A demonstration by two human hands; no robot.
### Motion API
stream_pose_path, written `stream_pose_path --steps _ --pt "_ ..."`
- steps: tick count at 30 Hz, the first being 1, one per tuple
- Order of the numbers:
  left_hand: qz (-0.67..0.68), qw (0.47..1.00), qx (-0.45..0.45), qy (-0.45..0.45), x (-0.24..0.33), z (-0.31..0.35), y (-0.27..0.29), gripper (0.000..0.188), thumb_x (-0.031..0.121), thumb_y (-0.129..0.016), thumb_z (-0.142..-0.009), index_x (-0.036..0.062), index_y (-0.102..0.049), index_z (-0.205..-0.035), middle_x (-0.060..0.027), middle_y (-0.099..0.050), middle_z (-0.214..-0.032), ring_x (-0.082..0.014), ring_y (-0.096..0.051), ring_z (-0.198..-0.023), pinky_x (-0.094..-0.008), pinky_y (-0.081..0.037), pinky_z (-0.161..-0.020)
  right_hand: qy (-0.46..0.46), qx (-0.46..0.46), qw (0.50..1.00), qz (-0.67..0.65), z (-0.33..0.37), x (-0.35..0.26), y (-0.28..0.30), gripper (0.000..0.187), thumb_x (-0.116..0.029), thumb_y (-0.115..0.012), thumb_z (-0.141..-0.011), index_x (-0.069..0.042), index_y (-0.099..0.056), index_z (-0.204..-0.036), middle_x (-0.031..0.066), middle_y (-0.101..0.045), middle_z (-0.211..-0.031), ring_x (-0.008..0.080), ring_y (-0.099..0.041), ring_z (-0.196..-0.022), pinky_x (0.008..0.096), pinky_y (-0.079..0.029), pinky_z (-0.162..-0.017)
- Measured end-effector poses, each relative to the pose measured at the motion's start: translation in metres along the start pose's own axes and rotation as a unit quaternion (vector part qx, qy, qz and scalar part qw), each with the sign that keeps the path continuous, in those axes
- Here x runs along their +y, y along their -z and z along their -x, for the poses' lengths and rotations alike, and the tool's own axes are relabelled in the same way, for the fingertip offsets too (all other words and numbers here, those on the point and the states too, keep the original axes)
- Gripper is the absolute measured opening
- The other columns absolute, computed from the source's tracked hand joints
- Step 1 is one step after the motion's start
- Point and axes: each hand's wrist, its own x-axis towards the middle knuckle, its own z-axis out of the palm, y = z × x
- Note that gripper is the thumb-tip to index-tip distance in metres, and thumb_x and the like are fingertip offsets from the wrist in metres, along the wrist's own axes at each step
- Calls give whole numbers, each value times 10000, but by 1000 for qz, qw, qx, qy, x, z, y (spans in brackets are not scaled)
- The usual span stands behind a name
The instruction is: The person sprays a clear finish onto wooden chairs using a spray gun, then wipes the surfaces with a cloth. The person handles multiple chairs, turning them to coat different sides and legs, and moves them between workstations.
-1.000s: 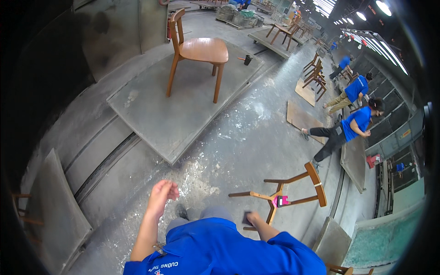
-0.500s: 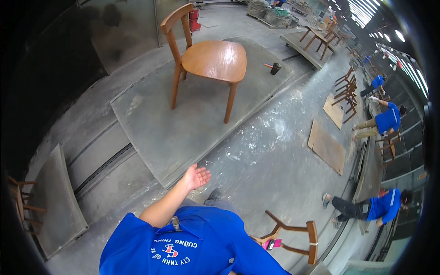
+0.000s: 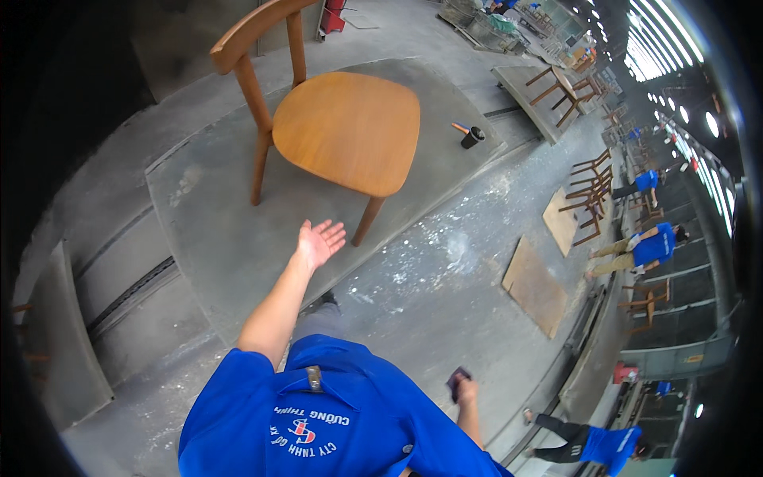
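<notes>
A brown wooden chair [image 3: 346,131] with a rounded seat and a curved backrest stands upright on a low grey platform [image 3: 199,238]. My left hand [image 3: 322,241] reaches toward its near front leg, palm up, fingers spread and nothing in them. It hangs over the platform's near edge, apart from the chair. At the lower right, my right hand [image 3: 467,389] is closed on a small dark flat thing [image 3: 458,379], whose kind is too blurred to tell.
A black cup [image 3: 473,137] stands near the platform's far right corner, an orange-and-blue stick-like item beside it. Brown boards [image 3: 534,286] lie on the floor to the right. Stacked chairs [image 3: 590,191] and several people in blue shirts [image 3: 656,245] are further right.
My left hand has moved forward, nearer the chair, which looks larger now. My right hand has come into view with the dark thing. A chair bearing a pink item has left the lower right.
</notes>
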Motion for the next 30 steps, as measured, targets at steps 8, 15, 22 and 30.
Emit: stream_pose_path --steps 8,15,22,30 --pt "215 960 -179 -32 35 -100 -118 690 607 -406 -975 87 -469 -1424 -120 -550 -1400 -311 -493 -1319 -546 -396 -1099 -44 -71 976 203 52 -56 -62 298 -77 -727 -875 33 -668 -1147 131 -709 -961 251 -676 -822 411 -569 -748" --pt "239 956 -141 -92 48 -77 -92 698 604 -441 -962 60 -527 -1391 -140 -614 -1347 -326 -597 -1228 -532 -461 -1070 -5 -104 967 234 -42 -138 -72 302 -79 -733 -875 33 -666 -1147 130 -708 -964 249 -675 -825 405 -566 -744" --pt "56 979 81 -180 127 20 62 740 621 -462 -959 51 -525 -1427 -176 -581 -1409 -326 -578 -1271 -491 -433 -1112 61 -167 956 234 -175 -259 -129 294 -82 -746 -871 31 -668 -1132 128 -708 -963 239 -672 -825 395 -558 -730" --pt "506 661 371 -413 39 137 195 610 471 -222 -1069 -17 -471 -1336 -225 -617 -1217 -315 -610 -1158 -469 -525 -992 223 -221 920 233 -233 -417 -268 290 -65 -732 -891 22 -660 -1159 107 -712 -985 207 -675 -805 360 -565 -719"
